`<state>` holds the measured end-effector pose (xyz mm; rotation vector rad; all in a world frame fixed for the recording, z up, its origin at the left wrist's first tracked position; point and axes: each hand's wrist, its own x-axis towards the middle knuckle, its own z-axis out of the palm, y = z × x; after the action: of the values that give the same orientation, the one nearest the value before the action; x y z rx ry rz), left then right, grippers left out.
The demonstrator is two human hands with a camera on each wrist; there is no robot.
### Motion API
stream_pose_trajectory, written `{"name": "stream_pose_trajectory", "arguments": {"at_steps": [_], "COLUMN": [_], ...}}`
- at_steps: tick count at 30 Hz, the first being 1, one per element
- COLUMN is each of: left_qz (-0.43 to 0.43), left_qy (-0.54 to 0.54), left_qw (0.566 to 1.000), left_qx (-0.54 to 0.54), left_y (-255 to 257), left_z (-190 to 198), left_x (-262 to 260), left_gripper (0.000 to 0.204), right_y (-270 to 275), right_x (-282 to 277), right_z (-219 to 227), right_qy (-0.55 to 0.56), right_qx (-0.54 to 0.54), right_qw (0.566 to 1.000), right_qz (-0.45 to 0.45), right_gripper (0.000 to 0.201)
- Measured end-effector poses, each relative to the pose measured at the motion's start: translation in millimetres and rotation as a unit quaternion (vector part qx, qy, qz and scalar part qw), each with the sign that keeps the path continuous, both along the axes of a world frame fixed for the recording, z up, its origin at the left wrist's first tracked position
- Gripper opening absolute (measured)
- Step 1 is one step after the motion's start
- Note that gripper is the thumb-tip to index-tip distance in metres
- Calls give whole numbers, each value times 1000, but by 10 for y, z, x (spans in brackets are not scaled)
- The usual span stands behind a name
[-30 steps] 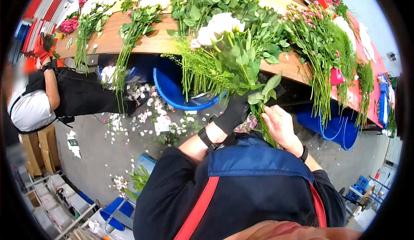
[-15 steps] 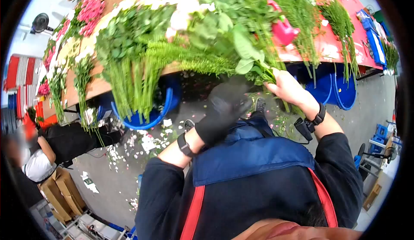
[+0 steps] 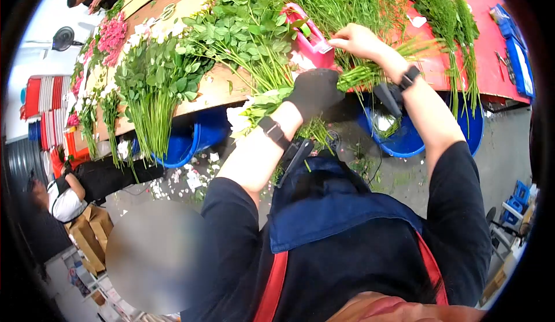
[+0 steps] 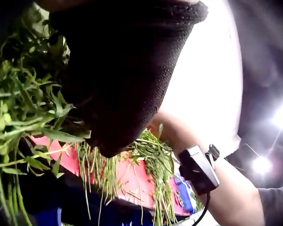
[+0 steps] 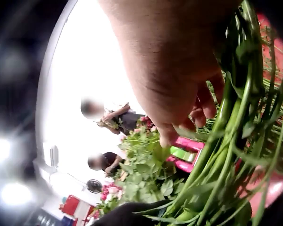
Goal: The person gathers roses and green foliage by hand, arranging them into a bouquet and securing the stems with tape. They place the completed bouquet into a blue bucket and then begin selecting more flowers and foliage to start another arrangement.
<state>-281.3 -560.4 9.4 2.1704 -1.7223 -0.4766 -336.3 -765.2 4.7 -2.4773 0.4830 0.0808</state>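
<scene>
My black-gloved left hand (image 3: 317,92) grips a bouquet tilted nearly flat at the table's front edge. Its cut stems (image 3: 370,78) stick out to the right, and a white bloom (image 3: 238,119) shows low on the left beside the wrist. The glove hides the grip itself. Just above the stems, my bare right hand (image 3: 359,39) reaches over the table. Its fingertips are right at the front end of a pink tape dispenser (image 3: 317,54), which holds a green roll (image 5: 181,154). In the right wrist view the fingers are loosely bent, with thumb and fingertips apart.
Bundles of leafy stems (image 3: 151,79) overhang the wooden table's edge, with fine greenery (image 3: 341,4) and more bunches on the red cover (image 3: 488,56). Blue buckets (image 3: 404,140) stand below. Petals (image 3: 196,177) litter the floor. Another person (image 3: 92,177) works at the left.
The bouquet has tipped from upright to nearly flat, its stems now pointing right. My left hand has taken hold of it; my right hand has left the stems and moved up to the tape dispenser.
</scene>
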Motion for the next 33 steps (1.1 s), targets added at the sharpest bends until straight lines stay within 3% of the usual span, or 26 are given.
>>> {"name": "stream_pose_trajectory", "arguments": {"at_steps": [2, 5, 7, 8, 9, 10, 12, 13, 14, 15, 16, 17, 18, 20, 21, 22, 24, 26, 27, 29, 31, 32, 33], "left_qz": [22, 48, 56, 65, 87, 103, 72, 66, 34, 46, 70, 89, 91, 84, 93, 88, 114, 156, 190, 233, 226, 210, 249], "left_qy": [3, 10, 86, 122, 223, 294, 394, 530, 459, 532, 316, 246, 166, 118, 81, 41, 10, -54, -102, -177, -236, -269, -216], "left_qw": [997, 989, 991, 989, 959, 948, 912, 841, 883, 844, 942, 965, 982, 976, 980, 983, 992, 983, 971, 948, 940, 935, 931], "left_qx": [69, 139, 89, 59, 153, 62, 88, 87, 97, 41, 88, -16, -14, -160, -158, -155, -52, -75, -106, -123, -103, -95, -157], "left_y": [-151, -293, -304, -294, -334, -271, -194, -171, -198, -184, -168, -94, -122, -34, -19, 14, -26, -43, -75, -43, -3, 10, -120], "left_z": [8, -53, -363, -462, -268, -208, 206, -25, 90, -2, 146, 142, -11, 80, 159, 258, 180, 52, -117, -223, -33, -22, -273], "left_x": [54, 180, 363, 457, 519, 539, 533, 470, 389, 232, 190, 79, 18, -159, -219, -242, -225, -173, -153, -118, -74, -25, 84], "left_gripper": [31, 37, 39, 40, 40, 38, 38, 45, 51, 55, 60, 62, 56, 49, 50, 46, 36, 33, 32, 27, 21, 19, 18], "right_y": [-29, 41, 266, 398, 470, 554, 541, 526, 406, 197, 160, 124, 111, 475, 434, 305, 33, -313, -633, -680, -367, -169, 139], "right_x": [257, 438, 171, -78, -339, -577, -723, -696, -690, -824, -774, -658, -520, -303, -221, -144, -193, -364, -592, -589, -458, -383, -362], "right_z": [-283, -273, 224, 357, 484, 374, -17, 39, -140, -792, -664, -545, -365, 80, 54, -32, -374, -921, -1578, -1840, -1501, -1290, -1072], "right_qy": [40, -4, -72, -167, -108, -151, -139, -104, -16, 61, -63, -103, -137, -266, -303, -338, -290, -295, -261, -25, -45, -63, -45], "right_qx": [6, 130, 144, 78, 96, 94, 228, 246, 191, 216, -14, 92, 199, 238, 107, -29, -89, -85, -29, -190, 13, 110, 276], "right_qw": [998, 991, 987, 982, 988, 984, 957, 957, 977, 963, 997, 989, 969, 934, 941, 917, 913, 899, 944, 969, 997, 992, 960], "right_qz": [37, -18, 22, 43, 46, 8, -110, -109, -91, -146, 36, 44, 53, -17, 102, 211, 272, 313, 201, 153, 65, 16, -26], "right_gripper": [37, 27, 22, 21, 22, 18, 17, 20, 19, 17, 17, 23, 31, 32, 33, 33, 33, 30, 30, 30, 28, 30, 28]}}
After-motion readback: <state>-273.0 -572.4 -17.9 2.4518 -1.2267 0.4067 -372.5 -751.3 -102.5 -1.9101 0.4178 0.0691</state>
